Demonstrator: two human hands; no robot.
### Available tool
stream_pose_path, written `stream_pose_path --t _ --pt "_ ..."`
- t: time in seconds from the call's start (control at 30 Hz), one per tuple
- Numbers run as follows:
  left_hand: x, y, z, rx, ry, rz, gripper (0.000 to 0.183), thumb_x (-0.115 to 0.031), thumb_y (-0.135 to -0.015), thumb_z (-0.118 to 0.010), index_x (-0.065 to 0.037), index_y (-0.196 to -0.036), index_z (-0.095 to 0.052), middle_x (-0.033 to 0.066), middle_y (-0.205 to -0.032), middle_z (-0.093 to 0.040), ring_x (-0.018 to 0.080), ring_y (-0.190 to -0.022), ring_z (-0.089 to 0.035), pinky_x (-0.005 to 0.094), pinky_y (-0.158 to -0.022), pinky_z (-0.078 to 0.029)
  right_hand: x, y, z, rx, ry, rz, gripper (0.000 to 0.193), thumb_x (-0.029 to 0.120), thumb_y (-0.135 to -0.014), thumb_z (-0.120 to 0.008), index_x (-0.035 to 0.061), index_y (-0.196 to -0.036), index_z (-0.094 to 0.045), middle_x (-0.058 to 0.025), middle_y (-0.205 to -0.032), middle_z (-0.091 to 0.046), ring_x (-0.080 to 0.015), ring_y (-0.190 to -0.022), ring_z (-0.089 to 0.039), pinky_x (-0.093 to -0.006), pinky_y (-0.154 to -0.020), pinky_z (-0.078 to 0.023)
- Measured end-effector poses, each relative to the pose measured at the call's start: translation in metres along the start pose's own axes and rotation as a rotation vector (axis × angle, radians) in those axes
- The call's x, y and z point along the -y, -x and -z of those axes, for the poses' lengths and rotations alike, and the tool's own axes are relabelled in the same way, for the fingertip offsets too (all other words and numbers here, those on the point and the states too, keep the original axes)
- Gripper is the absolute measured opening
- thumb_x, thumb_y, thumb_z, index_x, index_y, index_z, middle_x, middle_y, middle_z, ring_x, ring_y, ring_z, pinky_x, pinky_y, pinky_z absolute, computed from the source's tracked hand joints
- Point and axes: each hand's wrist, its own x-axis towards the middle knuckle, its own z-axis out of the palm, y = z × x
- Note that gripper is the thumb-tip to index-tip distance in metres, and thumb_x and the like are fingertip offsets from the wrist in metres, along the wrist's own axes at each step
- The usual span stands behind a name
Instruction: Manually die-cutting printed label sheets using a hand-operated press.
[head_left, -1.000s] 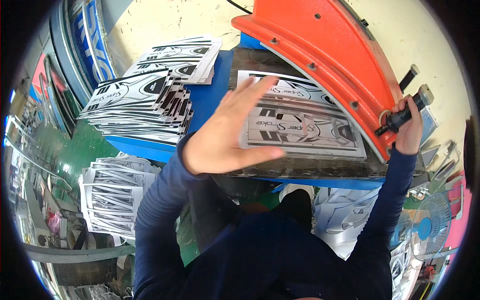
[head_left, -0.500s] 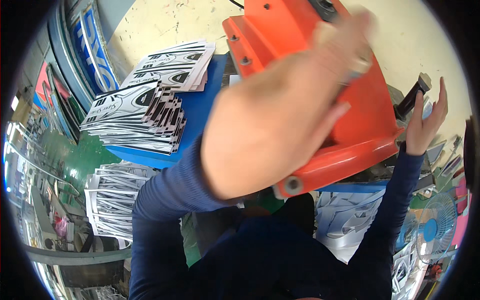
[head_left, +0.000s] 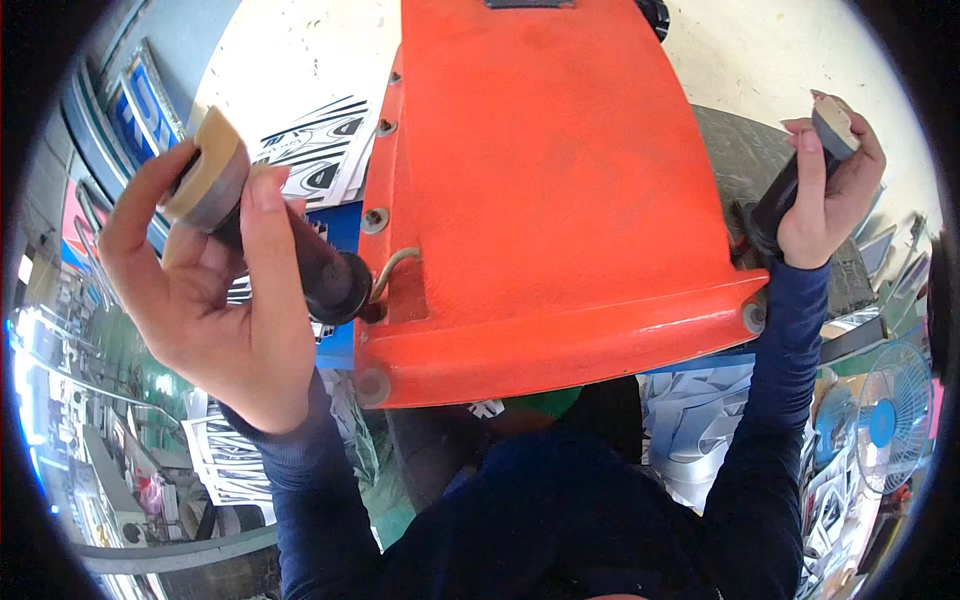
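The broad red swing arm of a press [head_left: 560,200] fills the middle in front of me, its curved front lip towards my body. At its left, my left hand [head_left: 225,340] is closed round a black handle [head_left: 325,270] topped by a tan and grey cap. My left thumb lies along the near side of the grip, the fingers curled behind the cap. On the far right, my right hand [head_left: 825,220] wraps round a matching black handle [head_left: 775,210], with the thumb and fingertips near its pale cap. What lies under the red arm is hidden.
Printed black-and-white sheets [head_left: 315,145] are stacked on the blue table left of the arm, partly hidden by my left hand. More cut sheets [head_left: 225,455] lie lower left. Scrap paper [head_left: 690,420] is heaped below the arm's right side. A blue fan [head_left: 885,420] stands at right.
The red arm has swung left and now sits straight before me. My left hand has left its top and taken the left handle. My right hand, earlier open, has closed on the right handle.
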Motion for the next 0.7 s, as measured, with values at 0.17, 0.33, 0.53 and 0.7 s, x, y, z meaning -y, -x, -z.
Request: stream_pose_path --t 0.17,0.33,0.53,0.7 --pt "0.004 0.009 0.000 -0.008 -0.068 0.007 0.038 -0.003 -0.096 -0.061 0.002 -0.128 -0.040 0.0270 -0.101 -0.070 0.0242 -0.090 -0.072 0.0313 -0.076 -0.062 0.006 0.011 -0.006 -0.011 -0.019 -0.036 0.041 0.003 -0.094 -0.063 -0.0041 -0.128 -0.042 -0.0179 -0.120 -0.056 -0.0212 -0.093 -0.063 -0.0333 -0.084 -0.053" --pt "0.005 0.011 -0.001 -0.035 -0.031 0.004 0.037 -0.001 -0.097 -0.060 0.003 -0.129 -0.041 0.0254 -0.104 -0.070 0.0238 -0.096 -0.071 0.0298 -0.081 -0.060 0.005 0.013 -0.005 -0.005 -0.040 -0.055 0.041 0.003 -0.094 -0.063 -0.0040 -0.128 -0.042 -0.0172 -0.117 -0.058 -0.0203 -0.092 -0.063 -0.0322 -0.082 -0.053" --pt "-0.002 0.014 -0.001 -0.017 0.050 0.073 0.041 0.000 -0.097 -0.059 0.001 -0.134 -0.040 0.0270 -0.115 -0.066 0.0215 -0.101 -0.069 0.0289 -0.084 -0.057 0.009 0.013 -0.006 0.010 -0.088 -0.069 0.041 0.006 -0.095 -0.063 -0.0025 -0.130 -0.043 -0.0145 -0.112 -0.060 -0.0169 -0.087 -0.061 -0.0300 -0.080 -0.051" --pt "-0.006 0.024 -0.002 0.013 0.146 0.068 0.062 0.005 -0.096 -0.056 -0.001 -0.150 -0.026 0.0304 -0.124 -0.062 0.0229 -0.103 -0.068 0.0294 -0.086 -0.056 0.004 0.003 -0.002 0.024 0.002 -0.002 0.048 0.007 -0.095 -0.063 -0.0012 -0.136 -0.041 -0.0125 -0.116 -0.059 -0.0156 -0.096 -0.059 -0.0286 -0.085 -0.049"
